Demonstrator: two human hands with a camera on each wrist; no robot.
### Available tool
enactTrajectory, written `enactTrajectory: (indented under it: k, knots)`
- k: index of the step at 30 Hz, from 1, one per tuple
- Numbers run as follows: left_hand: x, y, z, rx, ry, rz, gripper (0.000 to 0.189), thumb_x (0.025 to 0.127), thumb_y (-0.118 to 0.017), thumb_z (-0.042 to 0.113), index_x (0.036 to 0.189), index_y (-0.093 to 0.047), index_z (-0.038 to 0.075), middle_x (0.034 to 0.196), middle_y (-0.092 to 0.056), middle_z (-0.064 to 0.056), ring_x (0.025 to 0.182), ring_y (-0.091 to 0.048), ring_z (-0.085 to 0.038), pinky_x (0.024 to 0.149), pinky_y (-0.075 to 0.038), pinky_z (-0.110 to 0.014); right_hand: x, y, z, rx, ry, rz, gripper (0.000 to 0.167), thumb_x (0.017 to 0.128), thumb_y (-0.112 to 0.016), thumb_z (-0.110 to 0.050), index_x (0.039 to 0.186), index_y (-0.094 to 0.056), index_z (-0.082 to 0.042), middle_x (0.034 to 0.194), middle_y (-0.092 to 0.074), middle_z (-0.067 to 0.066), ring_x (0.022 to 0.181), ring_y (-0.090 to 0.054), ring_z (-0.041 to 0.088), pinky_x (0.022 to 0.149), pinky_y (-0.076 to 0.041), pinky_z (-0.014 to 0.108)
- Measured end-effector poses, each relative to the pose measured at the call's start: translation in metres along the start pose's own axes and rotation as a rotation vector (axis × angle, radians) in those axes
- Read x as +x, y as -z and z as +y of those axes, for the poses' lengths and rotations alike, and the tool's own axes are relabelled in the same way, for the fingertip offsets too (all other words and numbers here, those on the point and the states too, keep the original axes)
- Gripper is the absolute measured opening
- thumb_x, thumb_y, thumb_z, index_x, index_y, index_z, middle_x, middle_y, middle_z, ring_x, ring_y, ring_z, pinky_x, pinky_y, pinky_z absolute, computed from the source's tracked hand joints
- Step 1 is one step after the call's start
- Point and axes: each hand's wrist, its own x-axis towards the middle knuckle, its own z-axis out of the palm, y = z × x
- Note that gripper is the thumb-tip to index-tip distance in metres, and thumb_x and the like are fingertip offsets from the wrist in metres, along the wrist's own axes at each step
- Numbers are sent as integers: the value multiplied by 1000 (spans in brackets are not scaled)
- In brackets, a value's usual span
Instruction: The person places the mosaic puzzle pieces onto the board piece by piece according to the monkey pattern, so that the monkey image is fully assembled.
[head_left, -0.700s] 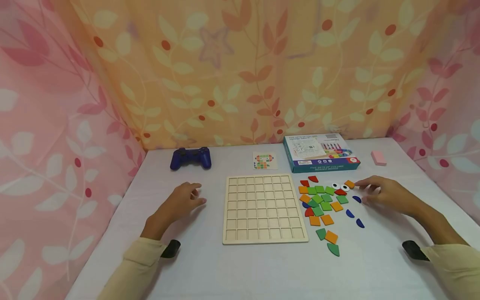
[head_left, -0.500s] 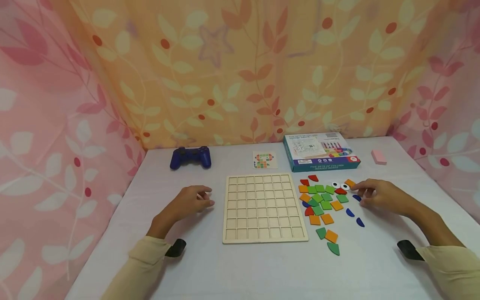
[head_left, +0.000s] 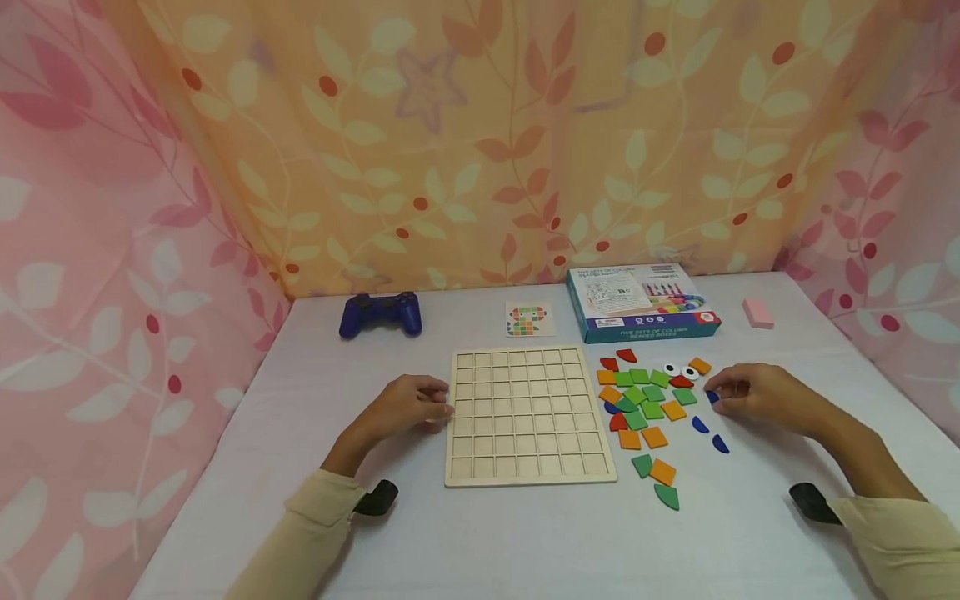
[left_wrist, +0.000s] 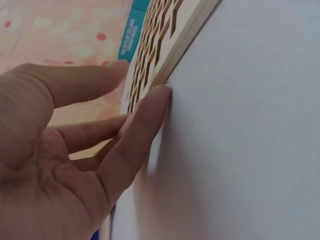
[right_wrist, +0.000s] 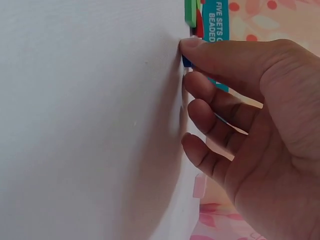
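A square wooden grid board (head_left: 517, 482) lies mid-table. My left hand (head_left: 408, 404) is at the board's left edge with loosely bent fingers. In the left wrist view, a fingertip (left_wrist: 161, 92) is against or very near the board's side, while another digit stays apart above. My right hand (head_left: 772, 402) is at the right of the loose tiles. Its thumb and index finger pinch a blue half-round tile (head_left: 712, 397) low at the table. The right wrist view shows only part of that blue tile (right_wrist: 187, 62), below the thumb tip; the other fingers are curled and hold nothing.
Orange square tiles (head_left: 655, 437), green tiles (head_left: 652, 412), red tiles (head_left: 626, 356) and white eye discs (head_left: 690, 373) lie right of the board. Behind are a blue game controller (head_left: 381, 315), a pattern card (head_left: 529, 319), a box (head_left: 645, 304) and a pink block (head_left: 758, 313).
My left hand has moved right, from beside the controller's front to the board's left edge. My right hand has shifted slightly from near an orange tile down to the blue half-round tile, its fingertips closing together.
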Motion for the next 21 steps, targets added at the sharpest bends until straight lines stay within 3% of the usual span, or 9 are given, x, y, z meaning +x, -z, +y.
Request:
enactTrajectory:
  k: [10, 16, 21]
  knots:
    - [3, -8, 2, -50, 51, 30, 54, 87, -79, 3, 137, -62, -5, 119, -65, -16, 86, -72, -19, 77, -66, -32, -3, -3, -12, -7, 2, 9, 42, 91, -82, -28, 122, -75, 0, 99, -70, 1, 93, -60, 19, 74, -58, 22]
    - [0, -10, 3, -77, 41, 28, 56, 88, -77, -5, 140, -57, -8, 122, -62, -21, 88, -71, -21, 77, -67, -33, 5, -6, -35, -12, 50, 1, 44, 92, -82, -28, 124, -75, 1, 92, -65, 0, 88, -56, 18, 66, -53, 21]
    - [-2, -11, 4, -81, 29, 42, 58, 87, -78, -8, 140, -56, -9, 121, -63, -22, 88, -70, -20, 76, -67, -33, 15, -8, -57, -15, 96, -19, 42, 93, -80, -27, 125, -75, -1, 92, -67, -3, 88, -56, 17, 70, -56, 22]
